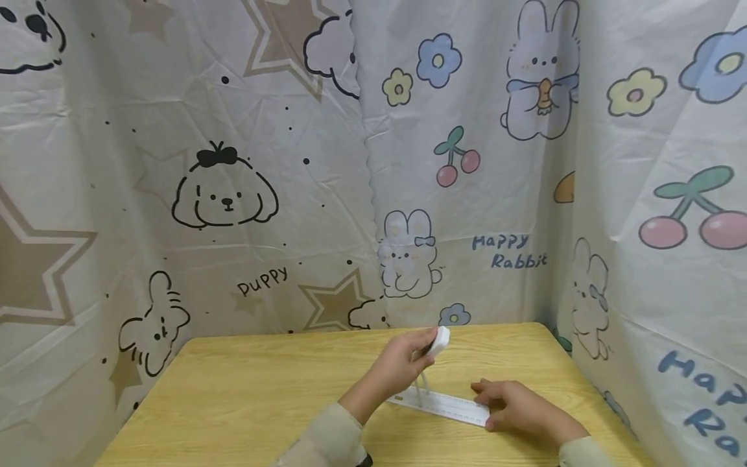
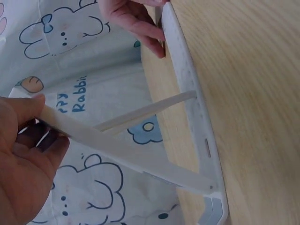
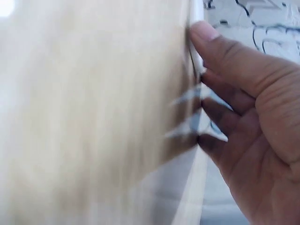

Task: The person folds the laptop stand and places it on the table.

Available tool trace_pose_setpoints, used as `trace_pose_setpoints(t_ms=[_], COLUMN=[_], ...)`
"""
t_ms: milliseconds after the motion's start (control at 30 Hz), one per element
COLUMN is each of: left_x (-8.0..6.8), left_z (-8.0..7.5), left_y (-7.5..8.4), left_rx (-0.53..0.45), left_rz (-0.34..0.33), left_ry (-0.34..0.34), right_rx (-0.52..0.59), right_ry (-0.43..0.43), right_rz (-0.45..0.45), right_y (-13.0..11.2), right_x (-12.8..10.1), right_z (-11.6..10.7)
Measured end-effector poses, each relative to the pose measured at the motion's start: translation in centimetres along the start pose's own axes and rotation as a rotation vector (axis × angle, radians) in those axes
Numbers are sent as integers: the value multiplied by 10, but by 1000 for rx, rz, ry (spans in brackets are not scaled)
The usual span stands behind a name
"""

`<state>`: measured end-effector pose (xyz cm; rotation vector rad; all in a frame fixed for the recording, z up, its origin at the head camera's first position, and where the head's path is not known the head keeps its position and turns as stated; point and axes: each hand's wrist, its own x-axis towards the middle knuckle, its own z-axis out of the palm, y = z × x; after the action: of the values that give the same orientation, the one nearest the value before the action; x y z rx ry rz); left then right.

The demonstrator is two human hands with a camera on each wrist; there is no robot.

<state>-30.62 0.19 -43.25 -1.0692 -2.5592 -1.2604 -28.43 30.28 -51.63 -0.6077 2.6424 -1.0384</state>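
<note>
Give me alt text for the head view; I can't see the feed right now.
Two hands work on a white folding rack on a wooden table: the left hand lifts its upper end by thin legs, the right hand rests on the flat base. Cartoon puppy and rabbit curtains surround the table.

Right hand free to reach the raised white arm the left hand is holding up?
Probably yes. The right hand rests on the flat white strip, close beside the raised white arm that the left hand grips; nothing lies between them on the table.
</note>
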Motion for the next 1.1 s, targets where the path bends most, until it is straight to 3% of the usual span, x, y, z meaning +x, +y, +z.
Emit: trace_pose_setpoints(t_ms=[267,467,667,867,1100], left_x=[-8,-6,-3,-5,-9], left_z=[9,6,3,5,11], left_y=[6,1,-5,3,7], left_rx=[302,139,21,41,75], left_rz=[100,63,27,62,84], left_ry=[123,102,100,177,255], right_rx=[35,-11,-33,-39,-49], right_ry=[-5,39,-24,-88,-147], right_rz=[-94,-107,-141,-201,-239], right_y=[18,14,5,12,16], right_x=[0,1,-2,2,7], right_z=[-7,1,0,-13,-7])
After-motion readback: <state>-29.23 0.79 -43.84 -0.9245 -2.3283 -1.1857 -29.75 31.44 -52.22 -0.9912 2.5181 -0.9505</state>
